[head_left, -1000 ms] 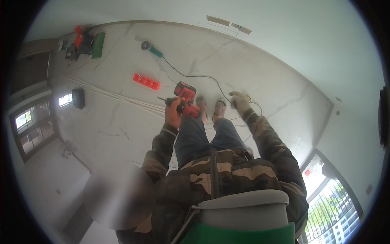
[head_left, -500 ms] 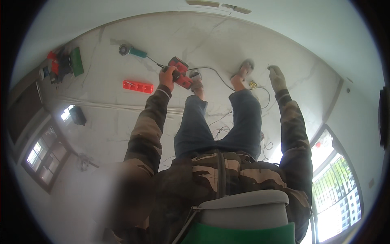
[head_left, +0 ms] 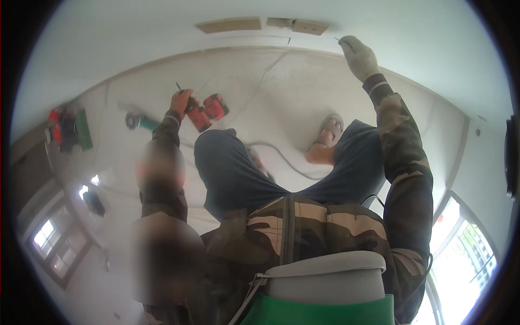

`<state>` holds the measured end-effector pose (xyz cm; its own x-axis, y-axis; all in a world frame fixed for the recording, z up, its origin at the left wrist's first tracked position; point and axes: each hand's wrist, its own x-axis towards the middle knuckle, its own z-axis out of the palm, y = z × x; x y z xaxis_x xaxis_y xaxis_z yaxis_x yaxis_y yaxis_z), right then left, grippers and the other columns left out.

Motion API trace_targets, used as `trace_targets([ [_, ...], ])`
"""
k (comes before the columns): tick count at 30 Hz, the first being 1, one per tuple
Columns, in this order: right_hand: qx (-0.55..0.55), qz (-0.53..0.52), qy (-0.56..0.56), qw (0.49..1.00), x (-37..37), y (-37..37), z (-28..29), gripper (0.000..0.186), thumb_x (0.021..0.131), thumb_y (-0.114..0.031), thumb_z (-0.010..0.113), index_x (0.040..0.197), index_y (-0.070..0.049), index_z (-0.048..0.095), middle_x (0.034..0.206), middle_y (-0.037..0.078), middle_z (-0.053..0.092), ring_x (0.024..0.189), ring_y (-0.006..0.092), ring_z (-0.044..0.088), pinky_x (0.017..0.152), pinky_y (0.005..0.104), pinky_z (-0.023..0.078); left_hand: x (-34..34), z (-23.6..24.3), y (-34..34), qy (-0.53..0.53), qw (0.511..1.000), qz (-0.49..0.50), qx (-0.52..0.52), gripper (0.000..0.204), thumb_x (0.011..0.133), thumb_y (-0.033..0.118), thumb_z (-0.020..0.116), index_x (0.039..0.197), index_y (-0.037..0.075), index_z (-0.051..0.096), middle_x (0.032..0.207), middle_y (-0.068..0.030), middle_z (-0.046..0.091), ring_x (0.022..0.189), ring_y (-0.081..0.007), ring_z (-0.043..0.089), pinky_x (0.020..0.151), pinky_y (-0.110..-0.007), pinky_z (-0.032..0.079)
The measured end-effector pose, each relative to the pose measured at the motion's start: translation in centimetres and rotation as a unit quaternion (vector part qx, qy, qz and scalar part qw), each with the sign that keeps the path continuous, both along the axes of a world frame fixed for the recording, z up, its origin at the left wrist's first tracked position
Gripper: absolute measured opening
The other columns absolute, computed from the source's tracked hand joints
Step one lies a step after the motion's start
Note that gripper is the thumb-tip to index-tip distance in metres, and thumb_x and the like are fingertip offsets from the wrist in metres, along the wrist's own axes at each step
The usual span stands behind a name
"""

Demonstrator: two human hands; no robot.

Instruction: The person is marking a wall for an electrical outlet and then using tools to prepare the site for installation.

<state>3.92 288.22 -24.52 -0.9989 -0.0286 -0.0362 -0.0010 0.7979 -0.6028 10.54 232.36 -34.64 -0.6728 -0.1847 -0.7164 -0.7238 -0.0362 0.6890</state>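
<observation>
A red and black cordless drill [head_left: 201, 115], with a dark bit pointing away at its front, is held in my left hand [head_left: 180, 103], whose fingers are closed round it. This hand is over the floor beyond my left knee. My right hand [head_left: 360, 58], in a pale knitted glove, is raised close to the white wall ahead. Its fingers are pinched on a thin, pointed piece, too small to name, whose tip sticks out to the left. Left of this hand, a tan rectangular plate [head_left: 310, 27] sits on the wall.
A longer tan plate [head_left: 228, 25] is on the wall further left. A green angle grinder [head_left: 142, 122] lies on the pale floor, partly behind my left arm. A dark cable [head_left: 284, 157] curves between my legs. Red and green items [head_left: 70, 129] stand at far left.
My knees have bent and spread, and the view has come lower and nearer the wall. The right hand has risen towards the wall plates; the left hand has moved left with the drill.
</observation>
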Motion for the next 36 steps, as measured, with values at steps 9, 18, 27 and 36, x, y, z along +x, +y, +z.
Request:
trace_targets([
  [9,0.048,-0.010,0.100,0.994,-0.9,-1.0,2.0,0.025,0.093,-0.029,0.050,0.105,-0.013,0.064,0.095,0.014,0.067,0.090,0.0347,0.063,0.079,0.0416,0.049,-1.9,-2.0,-1.6,-0.015,0.998,-0.067,-0.007,0.034,0.081,0.023,0.069,0.099,-0.001,0.053,0.078,-0.0104,0.058,0.064,-0.0232,0.064,0.061,-0.039,0.058],
  [18,0.144,-0.039,0.103,0.983,-1.5,-2.4,1.6,0.023,0.092,-0.031,0.049,0.104,-0.016,0.063,0.096,0.013,0.067,0.090,0.0363,0.063,0.077,0.0457,0.050,-2.5,0.9,0.1,0.286,0.700,-0.215,-0.618,0.054,0.078,0.024,0.071,0.120,-0.003,0.052,0.121,-0.0212,0.052,0.114,-0.0360,0.051,0.090,-0.041,0.047],
  [27,0.172,-0.051,0.093,0.979,-1.6,-2.7,0.9,0.023,0.093,-0.030,0.047,0.103,-0.017,0.063,0.092,0.014,0.068,0.085,0.0376,0.063,0.075,0.0480,0.050,-5.4,10.0,24.4,0.283,0.919,-0.225,0.157,0.029,0.095,0.020,0.057,0.116,0.001,0.058,0.113,-0.0096,0.060,0.107,-0.0236,0.059,0.090,-0.037,0.052],
  [36,0.140,-0.075,0.090,0.983,-1.3,-3.0,-0.2,0.026,0.094,-0.032,0.045,0.104,-0.015,0.062,0.094,0.014,0.067,0.087,0.0387,0.063,0.076,0.0486,0.049,-4.1,6.3,33.0,0.140,0.922,-0.219,0.286,0.033,0.094,0.024,0.058,0.118,0.002,0.056,0.113,-0.0106,0.059,0.107,-0.0235,0.058,0.091,-0.040,0.050],
])
